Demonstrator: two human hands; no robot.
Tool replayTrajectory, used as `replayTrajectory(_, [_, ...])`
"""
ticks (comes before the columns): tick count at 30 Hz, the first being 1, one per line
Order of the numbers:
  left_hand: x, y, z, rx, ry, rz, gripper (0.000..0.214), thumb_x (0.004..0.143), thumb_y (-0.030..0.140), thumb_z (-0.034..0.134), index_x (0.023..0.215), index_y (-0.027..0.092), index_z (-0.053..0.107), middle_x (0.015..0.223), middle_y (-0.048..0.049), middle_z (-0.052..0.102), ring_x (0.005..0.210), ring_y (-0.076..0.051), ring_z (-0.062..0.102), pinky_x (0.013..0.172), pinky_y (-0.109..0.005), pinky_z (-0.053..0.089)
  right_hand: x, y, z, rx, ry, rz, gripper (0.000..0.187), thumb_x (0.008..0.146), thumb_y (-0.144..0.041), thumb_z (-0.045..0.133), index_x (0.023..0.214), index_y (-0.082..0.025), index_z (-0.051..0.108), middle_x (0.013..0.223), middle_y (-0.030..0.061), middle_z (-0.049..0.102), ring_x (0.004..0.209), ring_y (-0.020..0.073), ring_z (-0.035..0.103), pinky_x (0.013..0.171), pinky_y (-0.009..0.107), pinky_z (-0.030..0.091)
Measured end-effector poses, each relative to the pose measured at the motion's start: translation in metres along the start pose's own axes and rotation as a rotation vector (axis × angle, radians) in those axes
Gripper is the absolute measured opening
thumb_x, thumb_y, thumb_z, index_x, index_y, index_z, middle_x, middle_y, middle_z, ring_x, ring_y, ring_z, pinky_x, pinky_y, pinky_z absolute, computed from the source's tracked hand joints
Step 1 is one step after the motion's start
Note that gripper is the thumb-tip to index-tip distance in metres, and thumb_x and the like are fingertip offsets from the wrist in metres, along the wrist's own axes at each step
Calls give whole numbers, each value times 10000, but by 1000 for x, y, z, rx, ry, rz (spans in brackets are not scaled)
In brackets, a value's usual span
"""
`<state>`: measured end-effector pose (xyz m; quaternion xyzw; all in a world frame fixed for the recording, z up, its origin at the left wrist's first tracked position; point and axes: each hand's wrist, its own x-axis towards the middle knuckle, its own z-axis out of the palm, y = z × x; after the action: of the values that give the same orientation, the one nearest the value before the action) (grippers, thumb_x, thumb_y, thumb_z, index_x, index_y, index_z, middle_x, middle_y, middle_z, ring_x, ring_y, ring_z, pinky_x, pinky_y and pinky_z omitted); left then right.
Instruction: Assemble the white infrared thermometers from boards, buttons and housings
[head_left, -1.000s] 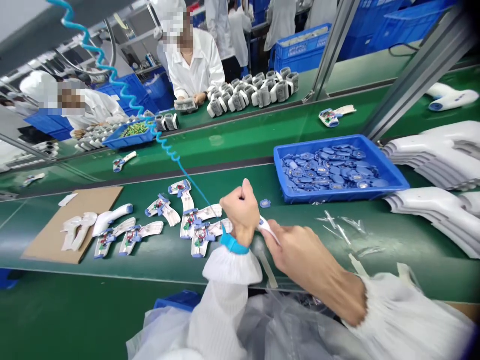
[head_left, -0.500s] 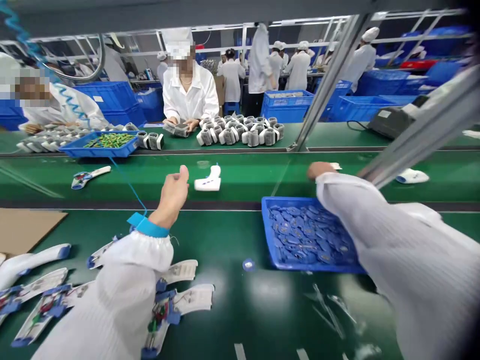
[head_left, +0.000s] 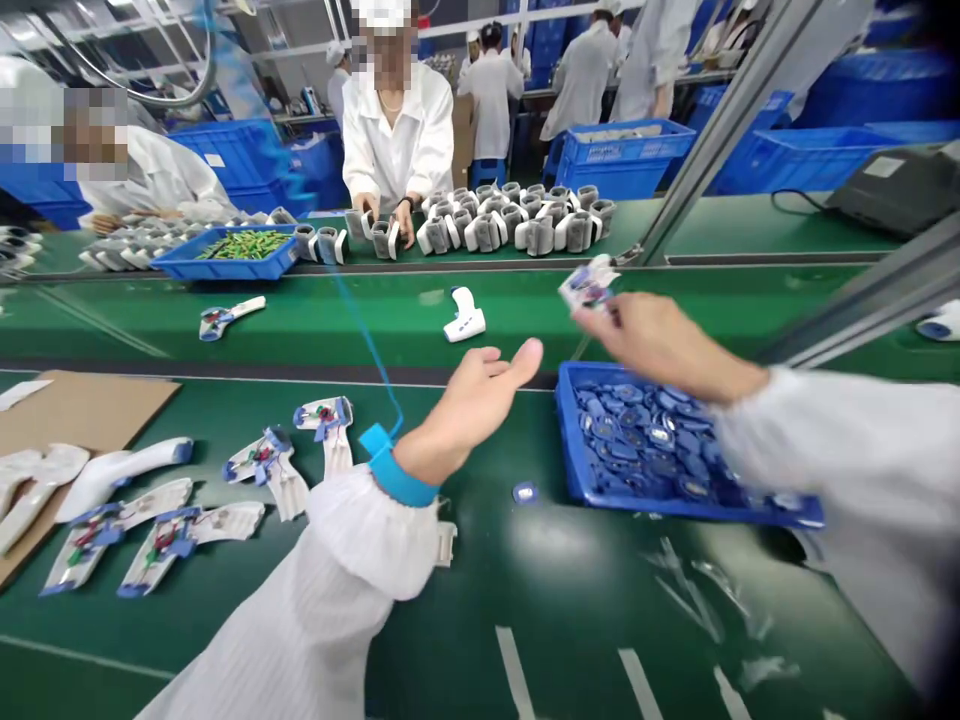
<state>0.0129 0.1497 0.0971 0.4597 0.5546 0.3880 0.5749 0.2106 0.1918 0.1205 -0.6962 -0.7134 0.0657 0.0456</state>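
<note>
My left hand (head_left: 480,390) is stretched out palm up above the green table, its fingers open and holding nothing; a blue strap (head_left: 394,470) with a coiled blue cord circles the wrist. My right hand (head_left: 652,335) hovers over the far edge of the blue tray (head_left: 600,495) and pinches a white and blue half-shell with a circuit board (head_left: 589,285). The tray is full of small blue round parts (head_left: 645,435). One such loose blue part (head_left: 524,491) lies on the table beside the tray.
Several open half-shells (head_left: 277,465) with wiring lie at my left, near a cardboard sheet (head_left: 67,410). A white thermometer body (head_left: 465,315) and another half-shell (head_left: 229,315) ride the middle belt. Clear plastic scraps (head_left: 697,590) lie at front right. Workers in white stand behind grey devices (head_left: 517,220).
My right hand has pulled back from the far belt with a half-shell pinched in it. My left hand turned palm up and moved right, towards the tray.
</note>
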Motion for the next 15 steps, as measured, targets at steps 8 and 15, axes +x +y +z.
replayTrajectory(8, [-111, -61, 4, 245, -128, 193, 223, 842, 347, 806, 925, 195, 665, 855, -5, 692, 784, -169, 624, 700, -272, 459, -222, -14, 60, 428, 261, -371, 248, 1064, -381, 494, 1027, -280, 718, 966, 14, 770, 801, 204, 707, 698, 344, 519])
replayTrajectory(15, [-157, -90, 17, 448, -307, 383, 143, 945, 369, 716, 1023, 254, 684, 1020, -17, 730, 948, -219, 653, 866, -321, 459, -247, -5, 64, 364, 331, -380, 304, 1080, -387, 478, 912, -269, 701, 948, -10, 754, 784, 190, 621, 705, 358, 360])
